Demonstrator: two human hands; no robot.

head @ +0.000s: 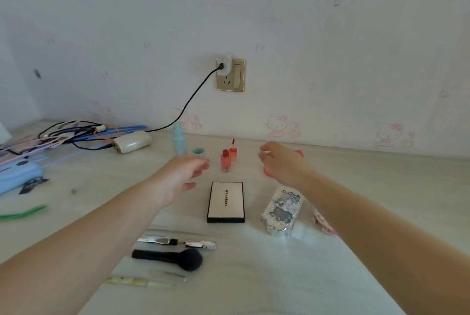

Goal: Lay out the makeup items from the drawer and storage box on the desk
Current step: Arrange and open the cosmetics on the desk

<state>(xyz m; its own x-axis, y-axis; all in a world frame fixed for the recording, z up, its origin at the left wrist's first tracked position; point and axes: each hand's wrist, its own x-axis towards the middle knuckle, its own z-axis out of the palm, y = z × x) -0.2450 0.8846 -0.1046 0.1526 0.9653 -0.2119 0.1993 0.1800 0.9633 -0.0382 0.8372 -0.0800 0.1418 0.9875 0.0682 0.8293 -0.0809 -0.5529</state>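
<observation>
On the desk, makeup lay in rows for easy viewing: Mooekiss palette centre, black powder brush nearer, coral lip tints upright behind; left hand hovered loosely spread, right hand pinched something unidentifiable.

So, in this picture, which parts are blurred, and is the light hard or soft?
Head view: both hands, left and right, are smeared by motion; the white palette box stays sharp enough to read its lettering; the green strip at the left edge is blurred; light is soft, with faint shadows on the desk.
</observation>
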